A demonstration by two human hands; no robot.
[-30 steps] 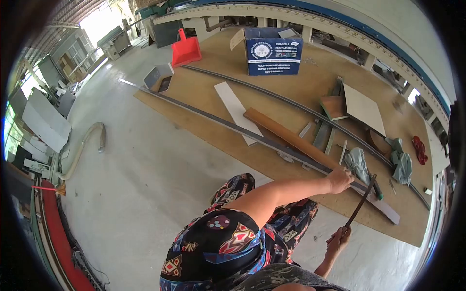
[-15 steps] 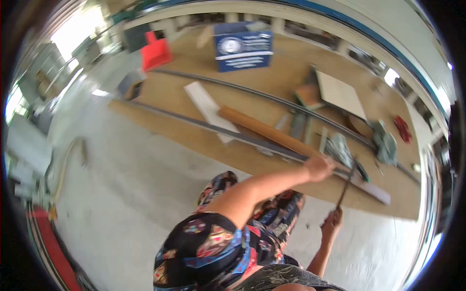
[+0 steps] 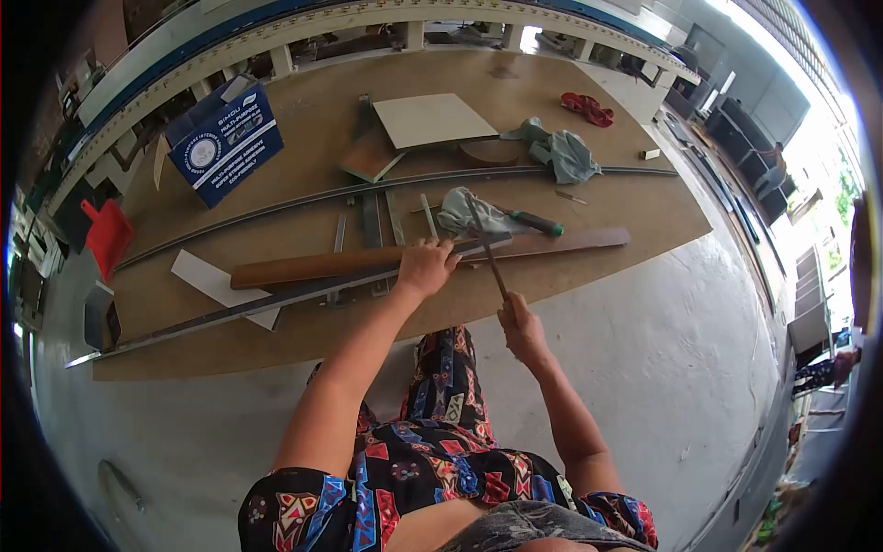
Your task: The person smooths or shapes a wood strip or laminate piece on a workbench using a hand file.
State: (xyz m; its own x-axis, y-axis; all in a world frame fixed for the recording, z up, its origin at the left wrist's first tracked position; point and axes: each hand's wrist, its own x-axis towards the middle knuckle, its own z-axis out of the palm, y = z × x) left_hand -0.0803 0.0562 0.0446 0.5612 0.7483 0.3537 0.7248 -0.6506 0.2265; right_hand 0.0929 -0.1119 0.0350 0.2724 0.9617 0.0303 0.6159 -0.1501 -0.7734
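Note:
My left hand (image 3: 428, 267) is closed over a long grey metal strip (image 3: 345, 284) near its right end, pressing it against a brown strip (image 3: 313, 267) on the board. My right hand (image 3: 522, 328) grips the lower end of a long, thin file (image 3: 489, 247). The file stands steeply across the metal strip's right end; whether it touches is hard to tell. Just behind lie a crumpled grey-green cloth or glove (image 3: 464, 210) and a tool with a dark green handle (image 3: 538, 223). A white strip (image 3: 216, 280) lies under the metal strip at left.
The brown board (image 3: 635, 207) also bears a blue box (image 3: 225, 143), a cream panel (image 3: 432, 120), another long metal strip (image 3: 276, 206), a grey-green glove (image 3: 566, 155) and a red cloth (image 3: 587, 109). A red dustpan (image 3: 108, 235) stands at left. Another person (image 3: 774, 170) is far right.
My view has swung right and sharpened, so the board's things appear farther left. My left hand stays on the metal strip and my right hand keeps the file at its end.

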